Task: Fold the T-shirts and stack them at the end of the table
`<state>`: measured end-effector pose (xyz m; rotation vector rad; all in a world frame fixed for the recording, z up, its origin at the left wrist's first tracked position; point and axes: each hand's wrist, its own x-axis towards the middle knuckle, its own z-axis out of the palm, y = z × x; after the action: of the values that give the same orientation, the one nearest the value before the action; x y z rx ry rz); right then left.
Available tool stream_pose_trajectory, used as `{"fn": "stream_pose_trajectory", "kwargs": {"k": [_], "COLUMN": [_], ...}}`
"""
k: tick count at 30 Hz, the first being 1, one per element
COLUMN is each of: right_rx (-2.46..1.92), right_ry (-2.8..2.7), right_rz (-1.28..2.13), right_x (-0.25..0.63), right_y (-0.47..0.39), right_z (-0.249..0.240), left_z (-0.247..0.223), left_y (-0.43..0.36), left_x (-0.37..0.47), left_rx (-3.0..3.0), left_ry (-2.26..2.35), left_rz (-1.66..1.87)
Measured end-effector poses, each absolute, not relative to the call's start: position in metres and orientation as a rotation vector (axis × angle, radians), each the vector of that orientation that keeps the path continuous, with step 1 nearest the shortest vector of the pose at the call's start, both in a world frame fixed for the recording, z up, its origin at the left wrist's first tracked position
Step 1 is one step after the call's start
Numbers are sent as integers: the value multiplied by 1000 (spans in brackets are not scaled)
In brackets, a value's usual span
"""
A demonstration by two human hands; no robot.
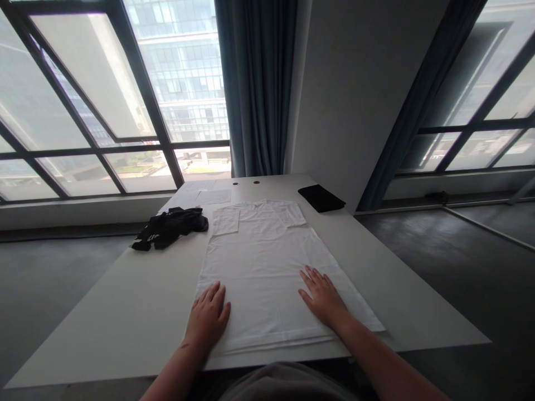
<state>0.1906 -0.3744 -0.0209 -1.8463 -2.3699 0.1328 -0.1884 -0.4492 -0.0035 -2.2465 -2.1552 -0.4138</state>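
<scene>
A white T-shirt (263, 267) lies spread on the white table, its hem toward me and its collar at the far end. Both short sleeves are folded inward over the body of the shirt. My left hand (209, 313) rests flat on the shirt's left edge, fingers stretched out and thumb apart. On the right part of the shirt, my right hand (321, 296) lies palm down with its fingers spread. Neither hand grips the cloth. Slight creases run across the fabric.
A crumpled black garment (172, 227) with white print lies at the table's left edge. A folded black cloth (321, 198) sits at the far right. Pale paper sheets (213, 196) lie at the back of the table (137, 312), near two round holes. Windows and blue curtains stand beyond.
</scene>
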Motion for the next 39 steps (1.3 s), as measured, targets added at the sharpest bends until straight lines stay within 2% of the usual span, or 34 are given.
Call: {"fn": "stream_pose_trajectory", "kwargs": {"k": [5,8,14,21,28,39], "right_rx": [-1696,-1547,-1423,-1389,-1445,-1618], "right_ry": [-2324,-2297,-2523,-2724,-2759,-2730], "right_rz": [106,119,254,335,376,377], "right_x": [185,159,44,-100,-182,-241], "right_y": [-356,-329,-257,-156,-88,-19], "right_z": [-5,17,52,71,69,40], "left_z": [-6,-7,-5,-2,6,-9], "left_y": [-459,-454,-432,-425,-427,-433], "left_x": [-237,-264,-274,-268,-265,-272], "left_rx": [-2196,-2160,-2107,-2018,-2063,-2052], "left_ry": [-2130,-2245,-2325,-2339,-2365,-2462], "left_rz": [-787,-885,-828,-621,-672,-1045]}}
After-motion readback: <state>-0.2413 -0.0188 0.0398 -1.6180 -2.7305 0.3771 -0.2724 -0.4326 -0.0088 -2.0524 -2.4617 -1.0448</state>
